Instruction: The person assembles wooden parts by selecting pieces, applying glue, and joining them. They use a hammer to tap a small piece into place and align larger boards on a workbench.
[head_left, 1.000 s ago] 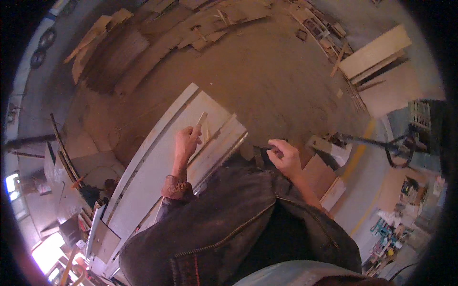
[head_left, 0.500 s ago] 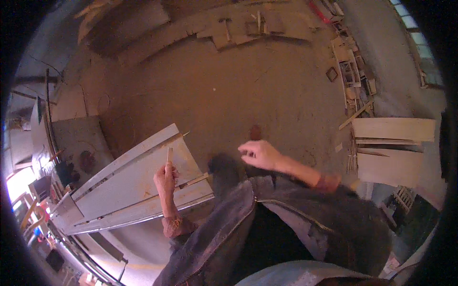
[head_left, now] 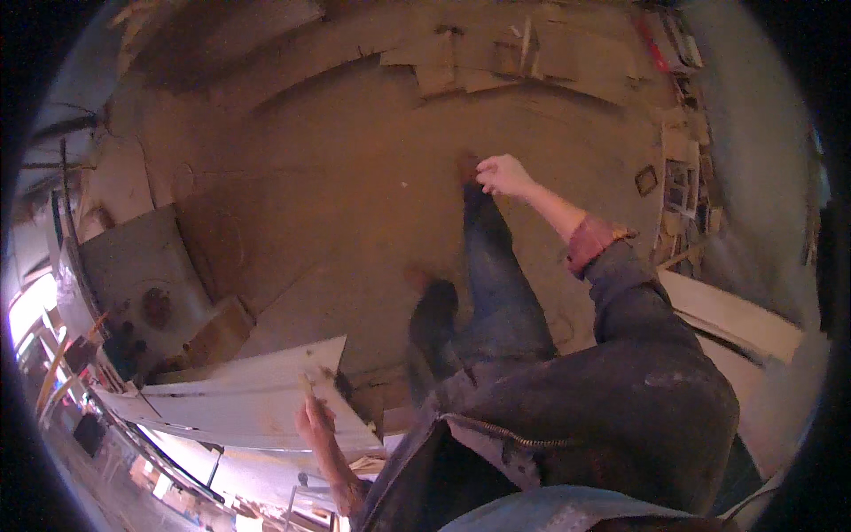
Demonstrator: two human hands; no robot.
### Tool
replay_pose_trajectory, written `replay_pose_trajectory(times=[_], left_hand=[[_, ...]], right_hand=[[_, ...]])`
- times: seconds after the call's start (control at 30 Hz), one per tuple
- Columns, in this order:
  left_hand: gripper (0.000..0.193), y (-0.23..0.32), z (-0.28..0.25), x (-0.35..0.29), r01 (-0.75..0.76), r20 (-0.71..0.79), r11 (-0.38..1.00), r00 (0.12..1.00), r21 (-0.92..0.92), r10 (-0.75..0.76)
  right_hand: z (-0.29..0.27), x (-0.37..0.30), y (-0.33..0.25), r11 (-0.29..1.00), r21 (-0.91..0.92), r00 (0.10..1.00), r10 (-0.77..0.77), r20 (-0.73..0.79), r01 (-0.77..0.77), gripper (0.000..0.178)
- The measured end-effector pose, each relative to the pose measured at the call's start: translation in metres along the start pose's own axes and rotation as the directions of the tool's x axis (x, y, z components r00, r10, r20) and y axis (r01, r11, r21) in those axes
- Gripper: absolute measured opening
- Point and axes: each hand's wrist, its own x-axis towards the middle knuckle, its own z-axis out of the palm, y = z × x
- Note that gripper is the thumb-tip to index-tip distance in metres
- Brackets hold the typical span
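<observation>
My left hand (head_left: 316,421) is closed around a short pale wooden stick (head_left: 308,387), blurred by motion, whose end pokes up past the fingers. Below and beside that hand lies the long whitish panel-topped bench (head_left: 230,397). My right hand (head_left: 505,176) is stretched forward over the brown floor, its fingers loosely bent and a little apart. Nothing shows in it. Beneath it is my forward leg (head_left: 496,266) in dark blue trousers.
Boards and flat offcuts (head_left: 452,75) lie along the far side, with a hammer-shaped tool (head_left: 448,49) among them. Stacked wood scraps (head_left: 681,191) line the right wall. Large pale boards (head_left: 731,315) stand at the right. A grey stained sheet (head_left: 133,266) lies at the left.
My right hand has swung forward and away from my body. My legs have stepped out ahead. The bench now sits lower in view, and my left hand still grips the stick.
</observation>
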Motion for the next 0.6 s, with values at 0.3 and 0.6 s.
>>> replay_pose_trajectory(times=[0.3, 0.6], left_hand=[[0.031, 0.15, 0.15, -0.014, 0.326, -0.21, 0.943, 0.929, 0.071, -0.305], [0.031, 0.14, 0.278, 0.027, 0.574, -0.086, 0.798, 0.818, 0.182, -0.569]], right_hand=[[-0.112, 0.415, 0.051, 0.836, -0.54, 0.949, -0.09, -0.301, -0.092, 0.043], [-0.092, 0.613, 0.088, 0.763, -0.645, 0.891, -0.261, -0.371, -0.045, 0.051]])
